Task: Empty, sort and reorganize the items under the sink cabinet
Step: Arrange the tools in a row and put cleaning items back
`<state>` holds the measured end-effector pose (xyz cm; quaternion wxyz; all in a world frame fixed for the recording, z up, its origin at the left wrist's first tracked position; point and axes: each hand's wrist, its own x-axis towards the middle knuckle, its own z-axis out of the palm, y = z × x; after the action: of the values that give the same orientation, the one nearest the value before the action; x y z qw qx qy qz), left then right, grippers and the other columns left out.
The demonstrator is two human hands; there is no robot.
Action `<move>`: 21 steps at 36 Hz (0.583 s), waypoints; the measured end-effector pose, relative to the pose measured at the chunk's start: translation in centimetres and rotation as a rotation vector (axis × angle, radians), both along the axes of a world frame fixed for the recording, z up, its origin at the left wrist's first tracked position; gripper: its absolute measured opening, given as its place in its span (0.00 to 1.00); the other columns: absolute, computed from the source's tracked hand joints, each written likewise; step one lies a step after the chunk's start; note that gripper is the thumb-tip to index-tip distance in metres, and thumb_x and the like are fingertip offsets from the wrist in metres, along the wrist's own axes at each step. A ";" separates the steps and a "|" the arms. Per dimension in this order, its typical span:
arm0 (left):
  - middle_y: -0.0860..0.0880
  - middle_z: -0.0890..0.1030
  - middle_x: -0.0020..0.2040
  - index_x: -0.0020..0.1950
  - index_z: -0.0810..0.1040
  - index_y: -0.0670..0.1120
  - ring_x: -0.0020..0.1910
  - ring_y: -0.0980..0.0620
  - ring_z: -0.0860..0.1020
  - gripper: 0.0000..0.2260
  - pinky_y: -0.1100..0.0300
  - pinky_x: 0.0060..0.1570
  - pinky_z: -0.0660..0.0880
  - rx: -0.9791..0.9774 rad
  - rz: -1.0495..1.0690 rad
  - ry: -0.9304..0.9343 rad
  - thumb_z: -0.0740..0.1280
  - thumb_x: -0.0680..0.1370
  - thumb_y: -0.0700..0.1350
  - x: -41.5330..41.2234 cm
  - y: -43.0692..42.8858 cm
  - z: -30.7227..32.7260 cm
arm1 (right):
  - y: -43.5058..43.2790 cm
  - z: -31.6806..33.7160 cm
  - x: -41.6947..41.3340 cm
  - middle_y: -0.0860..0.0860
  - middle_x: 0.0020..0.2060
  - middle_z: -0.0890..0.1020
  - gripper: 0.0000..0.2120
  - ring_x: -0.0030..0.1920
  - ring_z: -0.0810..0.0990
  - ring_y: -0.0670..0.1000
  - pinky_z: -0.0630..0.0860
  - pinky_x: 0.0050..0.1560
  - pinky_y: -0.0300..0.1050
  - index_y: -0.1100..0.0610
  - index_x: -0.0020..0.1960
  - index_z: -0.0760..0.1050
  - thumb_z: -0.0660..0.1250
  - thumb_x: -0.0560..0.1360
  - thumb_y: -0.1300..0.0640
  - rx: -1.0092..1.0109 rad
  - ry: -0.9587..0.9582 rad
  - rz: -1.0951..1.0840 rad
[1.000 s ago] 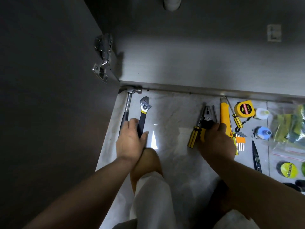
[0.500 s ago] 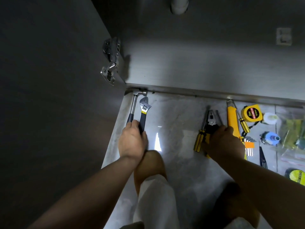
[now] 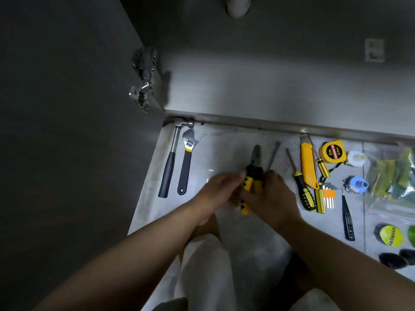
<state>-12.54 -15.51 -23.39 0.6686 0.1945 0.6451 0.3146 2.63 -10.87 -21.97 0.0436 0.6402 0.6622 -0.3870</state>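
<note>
Pliers (image 3: 254, 173) mid-floor (image 3: 224, 149), between wrench (image 3: 187, 162) and screwdriver (image 3: 301, 187).
My right hand (image 3: 274, 196) curls round the handles; my left hand (image 3: 219, 189) is too blurred to tell its grip. A half-hold could let them slip.

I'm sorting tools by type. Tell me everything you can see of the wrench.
The wrench is adjustable: a shiny metal head with a thumbwheel, a yellow band, then a black handle with a hole at its end. It lies flat on the pale floor, head toward the cabinet, just right of the hammer and nearly parallel. No hand touches it.
</note>
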 end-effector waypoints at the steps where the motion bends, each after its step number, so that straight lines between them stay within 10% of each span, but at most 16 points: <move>1: 0.43 0.84 0.46 0.57 0.82 0.44 0.45 0.49 0.82 0.16 0.54 0.47 0.80 -0.039 0.000 -0.101 0.67 0.81 0.56 0.3 0.2 0.4 | -0.3 0.0 -0.7 0.49 0.50 0.75 0.25 0.48 0.79 0.54 0.75 0.45 0.48 0.50 0.54 0.69 0.71 0.66 0.35 -0.003 0.024 0.017; 4: 0.45 0.83 0.46 0.60 0.80 0.43 0.41 0.54 0.82 0.12 0.63 0.37 0.78 -0.033 0.044 -0.067 0.65 0.83 0.49 0.2 0.1 0.5 | -0.8 -0.2 -2.2 0.50 0.51 0.75 0.23 0.50 0.79 0.55 0.71 0.43 0.45 0.50 0.55 0.68 0.73 0.67 0.42 -0.015 0.107 0.051; 10: 0.37 0.80 0.46 0.53 0.74 0.41 0.42 0.42 0.82 0.07 0.32 0.53 0.78 -0.063 0.204 0.192 0.61 0.85 0.44 -2.2 0.4 -1.0 | -0.5 -1.2 -1.8 0.48 0.49 0.76 0.20 0.45 0.78 0.50 0.74 0.43 0.43 0.50 0.58 0.69 0.74 0.71 0.52 -0.040 0.269 0.084; 14: 0.39 0.81 0.57 0.61 0.74 0.42 0.58 0.38 0.80 0.13 0.47 0.61 0.76 -0.130 0.070 0.572 0.61 0.84 0.50 -3.6 1.0 -2.2 | -0.3 -1.8 0.5 0.49 0.48 0.77 0.11 0.42 0.80 0.49 0.81 0.43 0.51 0.47 0.56 0.70 0.67 0.75 0.55 -0.030 0.244 0.041; 21: 0.47 0.79 0.50 0.59 0.70 0.47 0.51 0.46 0.78 0.24 0.56 0.47 0.72 -0.003 0.019 0.797 0.78 0.72 0.53 -3.4 0.6 -2.5 | 0.5 -1.2 3.9 0.52 0.53 0.74 0.09 0.46 0.79 0.54 0.81 0.45 0.55 0.53 0.55 0.72 0.68 0.76 0.59 0.090 0.180 -0.030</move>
<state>-15.91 -14.91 -25.94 0.3632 0.2941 0.8563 0.2197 6.49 -10.32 -23.18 -0.0508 0.6138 0.6706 -0.4135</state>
